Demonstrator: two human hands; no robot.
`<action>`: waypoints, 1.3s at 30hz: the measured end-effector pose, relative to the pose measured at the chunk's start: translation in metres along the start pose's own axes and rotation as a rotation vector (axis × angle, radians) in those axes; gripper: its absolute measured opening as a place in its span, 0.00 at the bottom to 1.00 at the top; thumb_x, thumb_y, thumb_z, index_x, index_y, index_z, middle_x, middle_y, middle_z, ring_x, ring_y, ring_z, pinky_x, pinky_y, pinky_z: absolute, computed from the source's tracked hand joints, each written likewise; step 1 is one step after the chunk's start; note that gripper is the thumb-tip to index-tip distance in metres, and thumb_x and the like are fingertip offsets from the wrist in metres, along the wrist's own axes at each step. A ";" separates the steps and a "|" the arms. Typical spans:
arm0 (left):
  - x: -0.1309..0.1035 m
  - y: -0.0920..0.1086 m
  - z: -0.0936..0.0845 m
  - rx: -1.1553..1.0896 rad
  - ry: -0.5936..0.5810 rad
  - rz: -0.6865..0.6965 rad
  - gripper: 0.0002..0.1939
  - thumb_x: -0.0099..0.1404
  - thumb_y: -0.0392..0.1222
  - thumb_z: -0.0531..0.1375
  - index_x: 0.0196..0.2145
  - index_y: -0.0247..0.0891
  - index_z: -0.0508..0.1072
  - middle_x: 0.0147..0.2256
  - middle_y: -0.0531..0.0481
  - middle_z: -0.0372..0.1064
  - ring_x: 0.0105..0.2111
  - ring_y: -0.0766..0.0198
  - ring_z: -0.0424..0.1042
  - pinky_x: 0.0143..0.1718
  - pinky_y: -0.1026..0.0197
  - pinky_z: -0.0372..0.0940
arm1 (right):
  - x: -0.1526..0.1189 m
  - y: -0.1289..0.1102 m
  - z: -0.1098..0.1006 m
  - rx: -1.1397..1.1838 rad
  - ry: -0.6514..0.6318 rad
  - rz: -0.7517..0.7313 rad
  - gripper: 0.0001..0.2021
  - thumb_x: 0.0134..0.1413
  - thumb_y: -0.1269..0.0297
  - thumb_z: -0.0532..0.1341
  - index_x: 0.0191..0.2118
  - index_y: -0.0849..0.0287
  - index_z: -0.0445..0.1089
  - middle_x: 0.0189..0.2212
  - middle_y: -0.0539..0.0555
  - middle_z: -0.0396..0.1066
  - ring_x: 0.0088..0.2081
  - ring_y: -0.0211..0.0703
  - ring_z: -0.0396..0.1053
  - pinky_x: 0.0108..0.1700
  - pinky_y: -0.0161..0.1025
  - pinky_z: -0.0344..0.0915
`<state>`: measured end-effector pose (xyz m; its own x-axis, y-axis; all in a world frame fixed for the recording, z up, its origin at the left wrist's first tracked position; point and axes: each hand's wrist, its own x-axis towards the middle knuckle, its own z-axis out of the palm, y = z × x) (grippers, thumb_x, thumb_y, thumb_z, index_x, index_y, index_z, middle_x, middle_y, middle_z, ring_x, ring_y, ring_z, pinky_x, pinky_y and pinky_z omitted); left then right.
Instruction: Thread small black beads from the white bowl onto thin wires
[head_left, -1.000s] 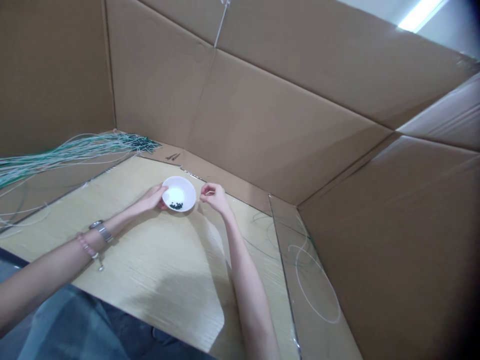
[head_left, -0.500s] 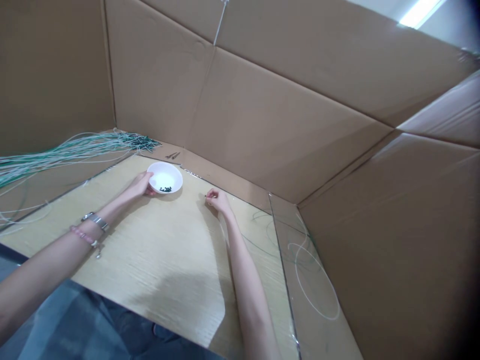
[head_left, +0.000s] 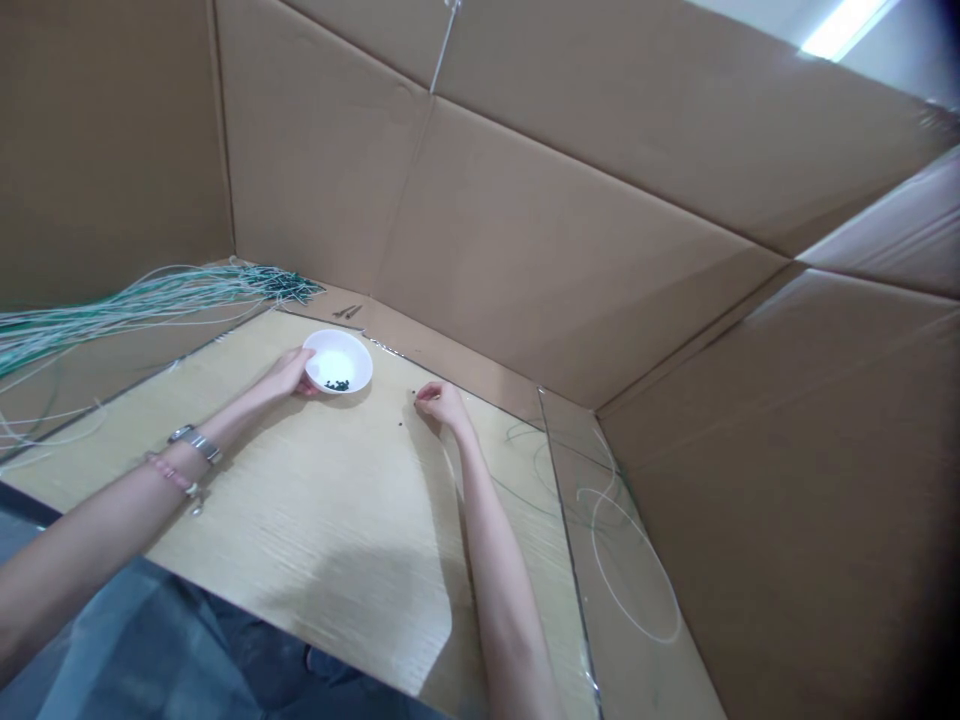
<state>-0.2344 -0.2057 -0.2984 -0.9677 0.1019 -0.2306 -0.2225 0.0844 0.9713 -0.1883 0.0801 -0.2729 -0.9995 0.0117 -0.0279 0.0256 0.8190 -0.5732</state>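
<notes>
left hand [head_left: 291,374] has its grip closed on the left rim of a white bowl [head_left: 364,368], over the table [head_left: 322,470]; dark bits [head_left: 337,386] lie toward its near side. the bowl looks light, stiff and smooth, so its rim seems a sound hold. the right hand's [head_left: 442,403] grip is narrow, near dark specks [head_left: 400,424] on the table; whether it pinches one cannot be told. such specks would likely roll easily.

Green and white wires [head_left: 165,300] line cardboard walls [head_left: 112,140].
</notes>
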 end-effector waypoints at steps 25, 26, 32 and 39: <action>-0.050 0.002 0.037 0.144 -0.312 0.230 0.19 0.68 0.53 0.51 0.31 0.32 0.68 0.20 0.56 0.63 0.17 0.71 0.62 0.21 0.66 0.59 | -0.035 -0.087 0.047 -0.348 -0.269 -0.260 0.13 0.60 0.60 0.58 0.47 0.61 0.67 0.45 0.55 0.69 0.42 0.42 0.70 0.44 0.45 0.70; -0.049 0.002 0.036 0.152 -0.310 0.228 0.20 0.68 0.53 0.51 0.31 0.32 0.68 0.20 0.56 0.63 0.17 0.71 0.62 0.21 0.66 0.58 | -0.034 -0.086 0.047 -0.350 -0.267 -0.263 0.13 0.60 0.60 0.58 0.47 0.62 0.67 0.45 0.55 0.69 0.42 0.42 0.70 0.44 0.45 0.70; -0.046 -0.002 0.036 0.163 -0.303 0.217 0.21 0.70 0.53 0.49 0.31 0.32 0.68 0.19 0.57 0.62 0.17 0.72 0.62 0.20 0.67 0.57 | -0.030 -0.080 0.051 -0.316 -0.241 -0.265 0.13 0.60 0.60 0.58 0.47 0.62 0.67 0.44 0.55 0.69 0.42 0.42 0.70 0.43 0.45 0.70; -0.049 0.000 0.037 0.157 -0.281 0.183 0.17 0.70 0.49 0.50 0.35 0.32 0.68 0.20 0.56 0.64 0.17 0.71 0.64 0.19 0.67 0.60 | -0.022 -0.071 0.059 -0.228 -0.195 -0.255 0.14 0.60 0.60 0.58 0.48 0.62 0.66 0.45 0.56 0.69 0.43 0.43 0.70 0.44 0.46 0.70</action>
<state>-0.1832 -0.1743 -0.2890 -0.9144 0.3962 -0.0827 -0.0070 0.1888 0.9820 -0.1671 -0.0124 -0.2798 -0.9510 -0.2998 -0.0763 -0.2491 0.8884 -0.3857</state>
